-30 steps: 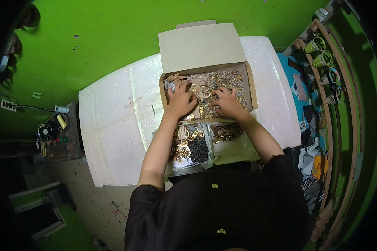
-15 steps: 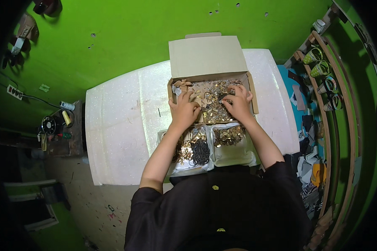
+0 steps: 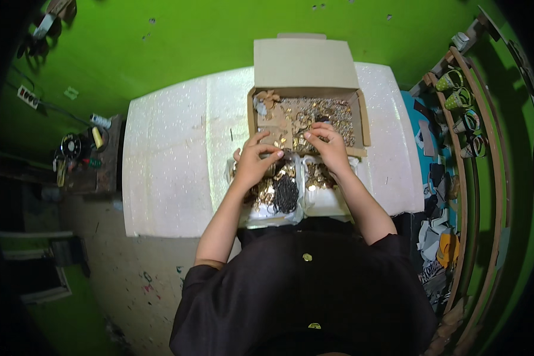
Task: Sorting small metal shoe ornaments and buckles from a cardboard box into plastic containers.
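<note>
An open cardboard box (image 3: 366, 118) holds a mass of small gold, silver and dark metal pieces (image 3: 332, 113). My left hand (image 3: 255, 165) is over the box's near edge and the left plastic tub (image 3: 252, 221), thumb and forefinger pinched together. Whatever lies between those fingertips is too small to make out. Over the box's near right part, my right hand (image 3: 329, 148) has its thumb and forefinger closed at the tips, also on something I cannot make out. Gold pieces (image 3: 262, 194) and a heap of black pieces (image 3: 286, 193) fill the left tub. The right tub (image 3: 329, 204) has gold-brown pieces along its far side.
The box's lid (image 3: 305, 64) stands raised at the back. A sparkly white table top (image 3: 166, 160) spreads around it. Wooden racks with small green shoes (image 3: 457, 98) and fabric scraps (image 3: 436, 237) are at right; a sewing thread spool (image 3: 101, 121) sits on a bench at left.
Both hands have drawn back nearer to me. My left hand has moved out of the box's middle to its near edge, fingertips pinched; my right hand has shifted slightly left. The head view has shifted.
</note>
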